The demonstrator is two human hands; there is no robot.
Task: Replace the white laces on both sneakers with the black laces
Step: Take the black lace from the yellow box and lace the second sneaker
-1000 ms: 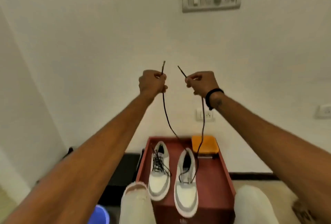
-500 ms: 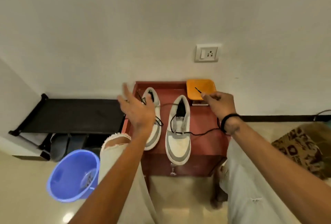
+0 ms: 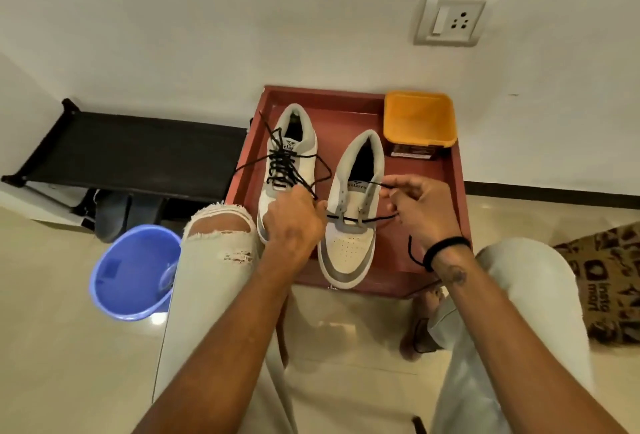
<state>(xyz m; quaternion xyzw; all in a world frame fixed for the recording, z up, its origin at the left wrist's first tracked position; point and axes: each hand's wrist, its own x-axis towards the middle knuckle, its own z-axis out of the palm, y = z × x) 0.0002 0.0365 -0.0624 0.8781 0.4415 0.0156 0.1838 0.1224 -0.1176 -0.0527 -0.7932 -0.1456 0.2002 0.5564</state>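
Observation:
Two white-and-grey sneakers stand side by side on a red tray table [image 3: 453,191]. The left sneaker [image 3: 294,149] is laced with a black lace [image 3: 282,165], its ends loose. The right sneaker [image 3: 353,225] has a black lace [image 3: 349,218] running only through its lowest eyelets. My left hand [image 3: 294,222] is down at that sneaker's left side, fingers curled at the lace's left end. My right hand [image 3: 415,208] pinches the lace's other end near the tongue, and slack trails past my wrist. No white lace is visible.
An orange tub [image 3: 419,118] sits on a dark box at the tray's back right. A blue bucket [image 3: 135,270] stands on the floor left of my knee. A black rack [image 3: 138,153] lines the wall, with a patterned bag [image 3: 609,277] at right.
Both hands dropped from high in front of the wall down to the right sneaker. The left hand let go of its end, swung open, and now curls at the lace again.

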